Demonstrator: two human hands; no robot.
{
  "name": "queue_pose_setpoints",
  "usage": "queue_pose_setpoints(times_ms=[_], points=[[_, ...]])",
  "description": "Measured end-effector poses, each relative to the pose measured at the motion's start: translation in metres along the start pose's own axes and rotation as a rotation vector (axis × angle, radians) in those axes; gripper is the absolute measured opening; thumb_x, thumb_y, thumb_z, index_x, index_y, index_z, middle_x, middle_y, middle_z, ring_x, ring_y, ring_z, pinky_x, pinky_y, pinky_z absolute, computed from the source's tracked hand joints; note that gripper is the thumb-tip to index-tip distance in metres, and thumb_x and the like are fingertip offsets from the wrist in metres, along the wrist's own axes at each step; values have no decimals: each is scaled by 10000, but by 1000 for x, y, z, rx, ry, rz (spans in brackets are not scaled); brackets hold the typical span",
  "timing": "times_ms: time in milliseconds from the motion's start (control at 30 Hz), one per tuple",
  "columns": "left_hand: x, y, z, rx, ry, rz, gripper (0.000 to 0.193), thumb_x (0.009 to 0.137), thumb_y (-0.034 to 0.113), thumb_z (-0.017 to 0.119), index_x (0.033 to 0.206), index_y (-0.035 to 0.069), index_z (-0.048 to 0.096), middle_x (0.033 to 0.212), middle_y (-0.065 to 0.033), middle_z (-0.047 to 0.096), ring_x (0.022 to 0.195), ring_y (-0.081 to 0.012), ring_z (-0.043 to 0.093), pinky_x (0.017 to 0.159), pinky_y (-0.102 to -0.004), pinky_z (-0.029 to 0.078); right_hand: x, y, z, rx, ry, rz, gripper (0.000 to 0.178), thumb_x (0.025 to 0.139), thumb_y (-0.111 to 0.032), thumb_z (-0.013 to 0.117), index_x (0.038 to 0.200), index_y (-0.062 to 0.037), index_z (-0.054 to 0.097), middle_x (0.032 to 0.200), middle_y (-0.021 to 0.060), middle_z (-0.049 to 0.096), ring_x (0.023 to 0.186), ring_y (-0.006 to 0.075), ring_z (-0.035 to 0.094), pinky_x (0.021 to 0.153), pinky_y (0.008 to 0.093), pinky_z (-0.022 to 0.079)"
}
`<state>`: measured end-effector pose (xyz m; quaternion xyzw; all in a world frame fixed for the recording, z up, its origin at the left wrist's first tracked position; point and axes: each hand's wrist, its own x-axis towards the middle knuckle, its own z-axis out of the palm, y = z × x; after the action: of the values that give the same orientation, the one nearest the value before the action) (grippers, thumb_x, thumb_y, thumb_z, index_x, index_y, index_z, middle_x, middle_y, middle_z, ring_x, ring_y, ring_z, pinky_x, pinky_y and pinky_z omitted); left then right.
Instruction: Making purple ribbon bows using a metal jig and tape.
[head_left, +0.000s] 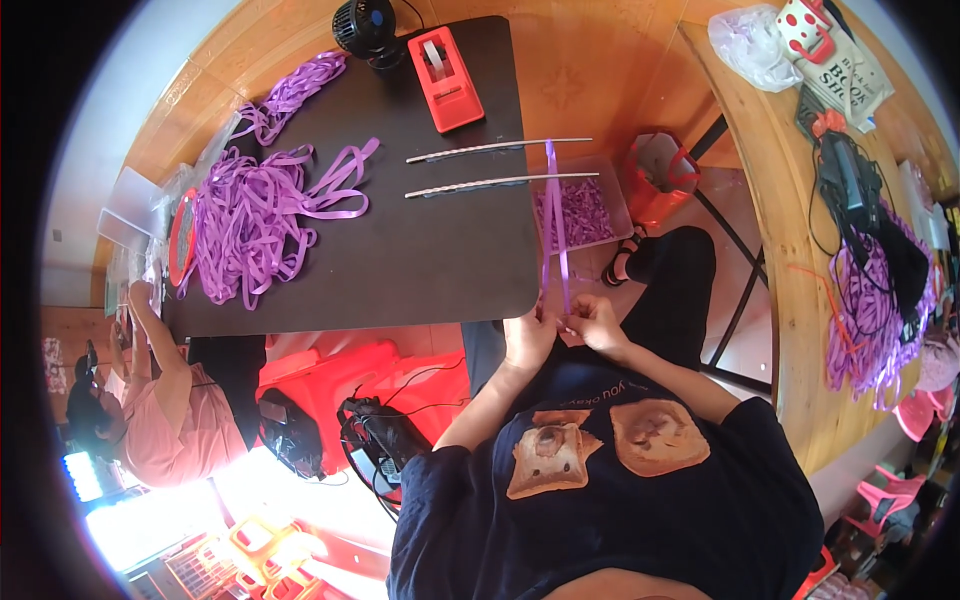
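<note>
We work at a dark, matte worktop (420, 250) with rounded corners, set on a warm wooden floor (590, 80). Our left hand (527, 335) and right hand (594, 322) are pinched together on a thin, glossy purple ribbon strip (556, 230) just off the worktop's near edge; it runs up to two slim metal rods (500, 165). A loose heap of ribbons (260, 220) lies well apart, and a red tape dispenser (445, 78) beyond.
</note>
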<state>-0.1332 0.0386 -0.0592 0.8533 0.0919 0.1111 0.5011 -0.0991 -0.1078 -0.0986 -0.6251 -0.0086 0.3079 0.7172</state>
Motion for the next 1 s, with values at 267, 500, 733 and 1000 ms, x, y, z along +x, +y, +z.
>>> queue_pose_setpoints(times_ms=[267,500,733,1000], points=[[-10,8,-5,-238,-161,-110,163,796,-8,599,958,-8,589,779,-34,613,684,-92,578,630,-251,475,3,3,-1,14,-23,58,89,783,45,611,758,-27,564,660,10,569,533,70,510,433,211,364],[-11,6,-24,-731,-433,-411,99,843,-6,621,938,-23,602,766,-45,648,721,-96,619,653,-207,490,1,-9,-3,227,-78,283,130,728,35,622,730,-60,534,573,13,525,462,82,487,409,204,348],[-4,7,-6,-703,-237,-310,83,818,15,672,890,20,631,753,-6,630,677,-51,579,595,-177,449,-5,-21,4,97,-153,248,92,755,-12,690,790,-41,611,681,21,609,589,84,576,514,204,453],[26,49,7,-804,-107,-342,116,842,71,664,943,20,638,777,9,618,670,-41,530,607,-180,415,-10,-45,-28,-94,-134,185,123,687,43,667,750,-17,580,656,39,582,559,89,528,484,225,393]])
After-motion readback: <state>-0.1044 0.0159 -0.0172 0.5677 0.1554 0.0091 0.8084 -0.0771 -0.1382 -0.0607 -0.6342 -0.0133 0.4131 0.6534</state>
